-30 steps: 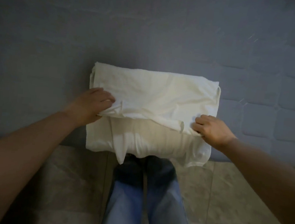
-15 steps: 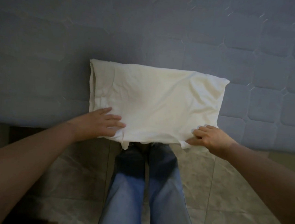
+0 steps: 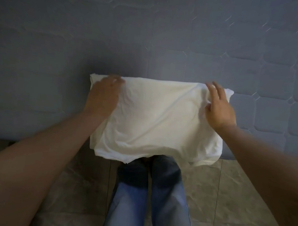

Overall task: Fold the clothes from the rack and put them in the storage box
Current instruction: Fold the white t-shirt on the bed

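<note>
Grey quilted mattress (image 3: 59, 60) fills the upper part of your view, with tiled floor (image 3: 227, 200) and your jeans (image 3: 145, 211) below its near edge. Take the white garment (image 3: 160, 121) as your landmark: it lies as a folded rectangle on the mattress, its near edge spilling slightly over the mattress edge toward your legs.

As for progress, you have this one piece folded to a compact rectangle, though a diagonal crease runs across its top and the near edge is uneven, so I judge it needs either a smoothing or one more fold. Neither the rack nor the storage box shows, so how many clothes remain cannot be told; putting this piece in the box is clearly not yet done.

Your left hand (image 3: 103, 95) lies on the garment's far left corner, fingers reaching to the far edge; the blur hides whether they pinch the cloth or merely press it. Your right hand (image 3: 219, 108) rests on the far right corner with fingers straight and spread, flat on the fabric, grasping nothing.
</note>
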A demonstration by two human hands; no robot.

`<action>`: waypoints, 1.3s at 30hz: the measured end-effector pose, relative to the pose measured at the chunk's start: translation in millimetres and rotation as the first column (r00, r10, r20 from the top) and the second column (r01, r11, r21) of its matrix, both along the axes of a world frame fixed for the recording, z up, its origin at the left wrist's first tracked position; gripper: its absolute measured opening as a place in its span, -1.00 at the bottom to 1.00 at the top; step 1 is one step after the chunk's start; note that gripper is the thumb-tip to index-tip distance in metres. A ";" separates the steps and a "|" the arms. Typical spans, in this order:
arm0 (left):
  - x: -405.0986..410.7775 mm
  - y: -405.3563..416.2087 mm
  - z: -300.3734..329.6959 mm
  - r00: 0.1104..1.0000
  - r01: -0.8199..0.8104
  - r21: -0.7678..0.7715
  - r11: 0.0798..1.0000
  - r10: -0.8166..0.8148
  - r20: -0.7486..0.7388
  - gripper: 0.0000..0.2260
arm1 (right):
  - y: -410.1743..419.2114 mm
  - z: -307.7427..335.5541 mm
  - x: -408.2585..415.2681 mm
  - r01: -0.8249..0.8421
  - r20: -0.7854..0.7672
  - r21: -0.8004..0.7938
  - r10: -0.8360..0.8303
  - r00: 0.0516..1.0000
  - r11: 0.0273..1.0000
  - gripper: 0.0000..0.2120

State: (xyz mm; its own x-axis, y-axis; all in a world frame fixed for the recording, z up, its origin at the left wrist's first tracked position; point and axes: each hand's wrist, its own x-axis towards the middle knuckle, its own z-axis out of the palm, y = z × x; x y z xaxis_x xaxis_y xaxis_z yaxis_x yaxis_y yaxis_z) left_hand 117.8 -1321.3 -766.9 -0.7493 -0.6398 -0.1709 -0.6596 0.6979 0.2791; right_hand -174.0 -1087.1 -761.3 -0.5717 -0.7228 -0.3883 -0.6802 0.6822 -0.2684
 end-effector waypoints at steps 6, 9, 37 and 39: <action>-13.2 -36.6 -13.9 0.915 -0.163 0.020 0.986 0.143 0.378 -0.65 | -43.6 -17.1 -14.7 0.033 -0.001 0.382 -0.035 0.999 0.924 -0.44; -8.0 -49.6 -17.1 0.899 -0.052 -0.039 0.998 0.063 0.433 -0.68 | -52.7 -16.5 -28.7 -0.013 0.032 0.469 -0.002 0.999 0.883 -0.50; -106.3 -82.4 -104.7 0.987 -0.135 -0.196 0.971 0.148 0.055 -0.44 | -182.3 -108.8 -22.0 -0.244 -0.258 -0.053 0.222 0.940 0.968 -0.38; -87.7 -96.6 -104.6 0.978 -0.194 -0.195 0.961 0.205 0.035 -0.47 | -154.3 -104.3 -60.5 -0.093 -0.255 -0.008 0.088 0.963 0.996 -0.38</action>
